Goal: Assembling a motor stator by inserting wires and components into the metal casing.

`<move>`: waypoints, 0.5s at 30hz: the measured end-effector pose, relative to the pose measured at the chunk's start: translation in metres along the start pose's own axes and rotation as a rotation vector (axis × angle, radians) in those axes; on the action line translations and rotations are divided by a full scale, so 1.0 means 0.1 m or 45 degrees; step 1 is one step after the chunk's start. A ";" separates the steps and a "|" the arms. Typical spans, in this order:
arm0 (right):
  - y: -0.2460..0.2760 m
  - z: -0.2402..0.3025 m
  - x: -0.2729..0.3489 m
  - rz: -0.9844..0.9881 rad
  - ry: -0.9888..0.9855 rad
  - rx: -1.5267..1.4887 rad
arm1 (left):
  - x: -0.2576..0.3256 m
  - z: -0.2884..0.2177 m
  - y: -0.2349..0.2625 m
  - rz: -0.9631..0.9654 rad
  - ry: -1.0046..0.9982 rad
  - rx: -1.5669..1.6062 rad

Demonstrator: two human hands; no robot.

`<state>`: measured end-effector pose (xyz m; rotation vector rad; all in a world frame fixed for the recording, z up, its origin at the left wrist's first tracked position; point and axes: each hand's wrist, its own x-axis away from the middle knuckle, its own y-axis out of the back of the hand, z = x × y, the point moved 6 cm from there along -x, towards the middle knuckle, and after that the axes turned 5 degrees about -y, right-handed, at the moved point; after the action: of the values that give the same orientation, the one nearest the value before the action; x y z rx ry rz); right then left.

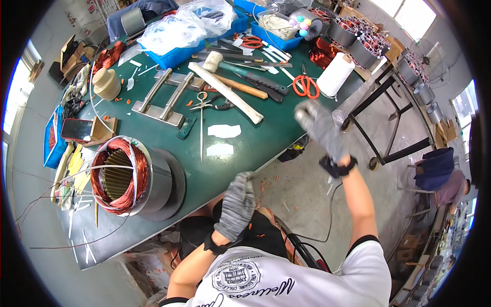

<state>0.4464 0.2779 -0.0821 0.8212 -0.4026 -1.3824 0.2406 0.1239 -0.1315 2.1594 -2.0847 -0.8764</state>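
Note:
My left hand, in a grey knit glove, hangs over my lap just off the table's front edge. Its fingers lie extended, and it holds nothing that I can see. My right hand, gloved alike, is raised beyond the table's right edge, below the red-handled scissors. Its fingers are loosely bent, with nothing visible in them. At the table's left stands a grey motor stator with copper wire coils bulging from its top. A white cord crosses the coils.
The green table carries a pale flat stick, a mallet, a metal frame, pliers and white slips. A white thread cone stands at the right corner. A wheeled black stand holds wound stators beyond.

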 end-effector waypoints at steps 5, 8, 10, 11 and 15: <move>-0.16 -0.83 -0.77 -0.242 -0.199 1.038 | 0.27 0.19 0.01 0.012 0.033 -0.006; -0.31 -0.82 -0.93 0.065 -0.044 -0.035 | 0.36 0.26 0.08 0.117 0.149 -0.052; 0.13 -0.56 -1.01 -0.452 0.470 0.365 | 0.41 0.26 0.18 0.121 0.115 -0.047; 0.44 -0.60 -1.02 -0.615 0.338 0.433 | 0.44 0.26 0.20 0.136 0.078 -0.027; 1.46 -0.58 -0.99 -1.247 0.186 1.027 | 0.60 0.32 0.30 0.143 0.318 0.105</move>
<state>0.5708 0.3854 0.0041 1.9440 -0.4698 -2.0556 0.1975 0.0770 -0.1698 2.0408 -2.1243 -0.4896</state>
